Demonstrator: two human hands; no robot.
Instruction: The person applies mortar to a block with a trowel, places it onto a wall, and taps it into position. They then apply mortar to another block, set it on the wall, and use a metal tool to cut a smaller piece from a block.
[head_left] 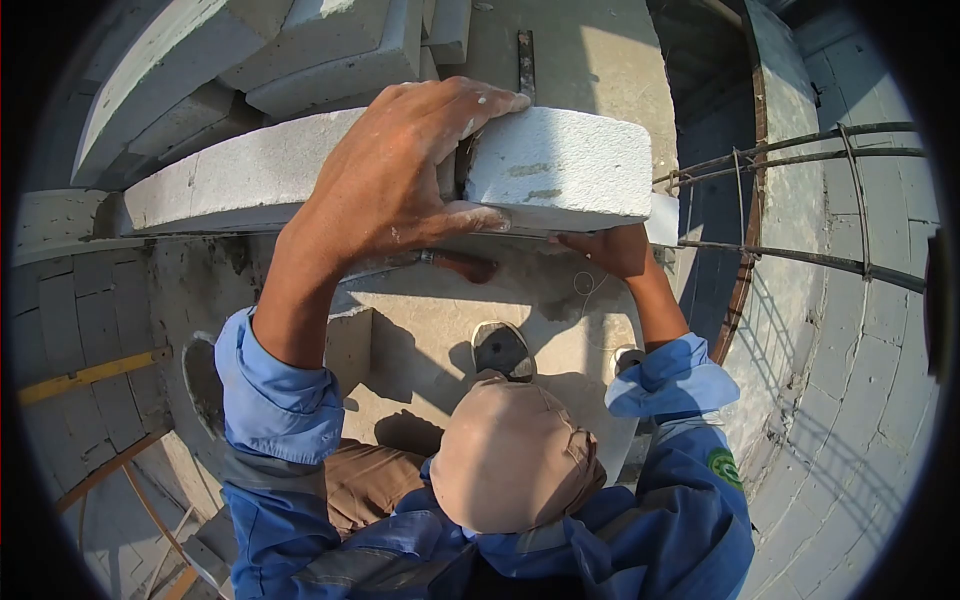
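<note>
A white aerated concrete block [560,165] lies at the right end of the row, its rough end face in sunlight. My left hand [395,165] grips its left end, fingers over the top edge and thumb against the lower edge. My right hand [612,250] is at the underside near the right end, its fingers partly hidden by the block. Left of a narrow dark gap runs a longer pale block [245,175], partly behind my left wrist. Below the row lies a tool with a brown handle [462,265].
Several pale blocks [340,55] are stacked at the upper left. Thin rebar with ties [800,150] juts in from the right, beside a dark opening [705,200]. A narrow dark bar [526,65] lies behind the block. A yellow strip [90,377] is at the left.
</note>
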